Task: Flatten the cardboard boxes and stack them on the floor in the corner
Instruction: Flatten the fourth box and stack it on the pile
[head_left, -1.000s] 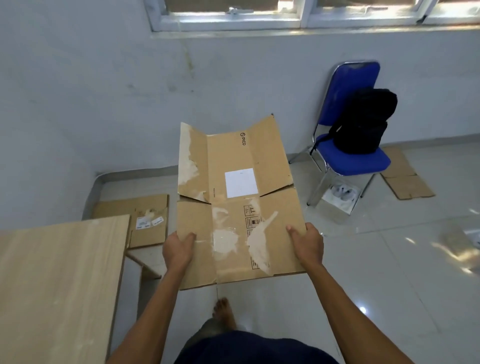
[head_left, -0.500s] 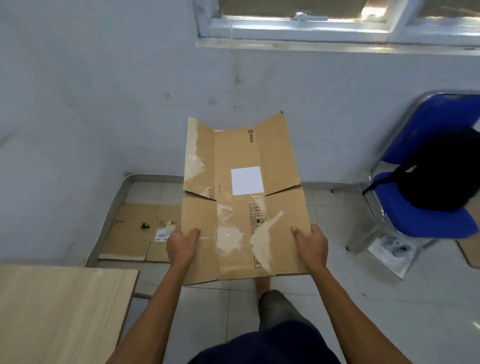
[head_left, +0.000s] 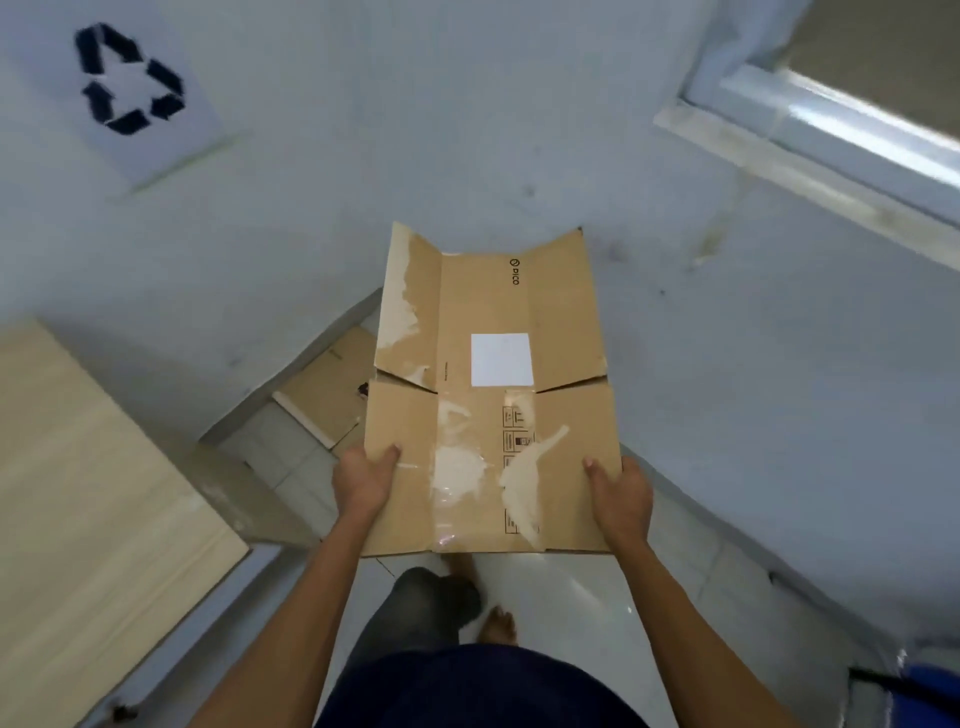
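Note:
A flattened brown cardboard box (head_left: 488, 384) with a white label and torn tape marks is held out in front of me, above the floor. My left hand (head_left: 363, 480) grips its left edge, thumb on top. At the right edge my right hand (head_left: 621, 493) grips the same way. Beyond it, flattened cardboard (head_left: 332, 387) lies on the floor in the corner, partly hidden by the held box.
A light wooden table (head_left: 88, 519) stands at the left. A recycling sign (head_left: 135, 88) hangs on the left wall and a window sill (head_left: 810, 156) runs along the right wall. The blue chair's edge (head_left: 935, 680) shows at bottom right. My bare feet (head_left: 498, 626) are on white tiles.
I have turned left and stepped toward the corner, still carrying the flattened box in both hands. The chair has slid out to the right edge; the recycling sign has come into view.

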